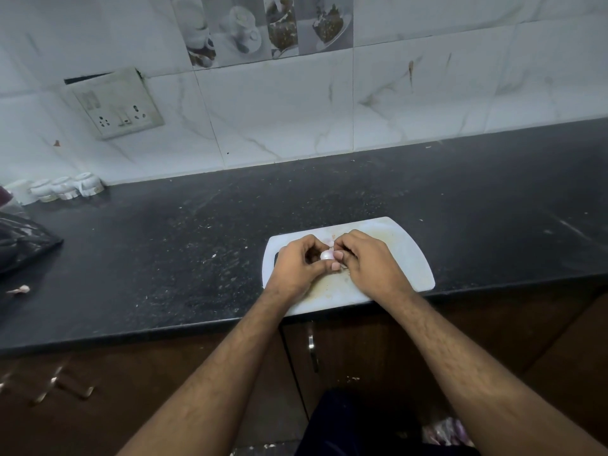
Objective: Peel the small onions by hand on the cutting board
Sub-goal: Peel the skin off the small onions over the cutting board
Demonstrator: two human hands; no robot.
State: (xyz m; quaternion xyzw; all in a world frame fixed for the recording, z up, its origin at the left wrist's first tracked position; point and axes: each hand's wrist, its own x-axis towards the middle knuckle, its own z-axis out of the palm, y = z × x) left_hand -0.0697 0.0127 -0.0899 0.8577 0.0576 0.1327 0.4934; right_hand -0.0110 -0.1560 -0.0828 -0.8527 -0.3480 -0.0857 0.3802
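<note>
A white cutting board (408, 255) lies on the black counter, its near edge overhanging the counter's front. Over the board, my left hand (296, 264) and my right hand (368, 261) meet around one small pale onion (326, 255). Both hands pinch it between fingertips and thumbs, so only a little of its shiny surface shows. A pinkish scrap of peel (329, 242) shows just behind the fingers. Whatever else lies on the board under my hands is hidden.
A dark plastic bag (19, 241) sits at the counter's left end, with a stray piece of peel (19, 289) in front of it. Several small white jars (62, 189) stand against the tiled wall. A wall socket (115, 105) is above them. Brown cabinet doors are below.
</note>
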